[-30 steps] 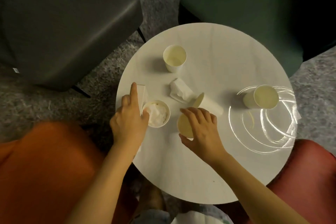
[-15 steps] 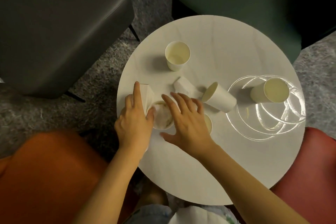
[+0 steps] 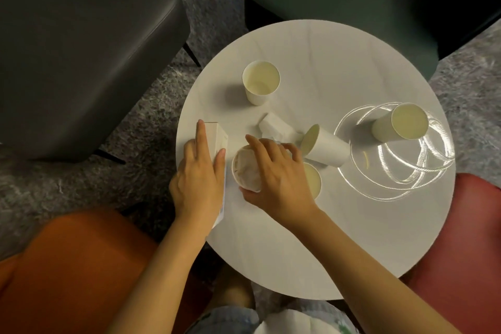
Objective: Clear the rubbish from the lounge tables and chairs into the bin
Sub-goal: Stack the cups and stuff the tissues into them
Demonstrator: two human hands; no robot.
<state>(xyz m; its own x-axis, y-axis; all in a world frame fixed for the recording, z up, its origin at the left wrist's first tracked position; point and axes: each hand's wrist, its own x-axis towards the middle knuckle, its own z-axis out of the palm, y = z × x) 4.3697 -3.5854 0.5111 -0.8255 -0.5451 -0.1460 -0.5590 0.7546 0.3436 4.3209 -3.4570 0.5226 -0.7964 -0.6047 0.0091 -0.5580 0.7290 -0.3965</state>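
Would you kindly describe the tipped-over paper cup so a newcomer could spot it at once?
Find the round white table. Near its centre, just beyond the right hand, is a white paper cup. It alone lies on its side, mouth facing left.

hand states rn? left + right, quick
Left hand: holds the white box, thumb on one side and index finger laid along the other.
Right hand: grips the tissue-stuffed paper cup from above, at its rim.
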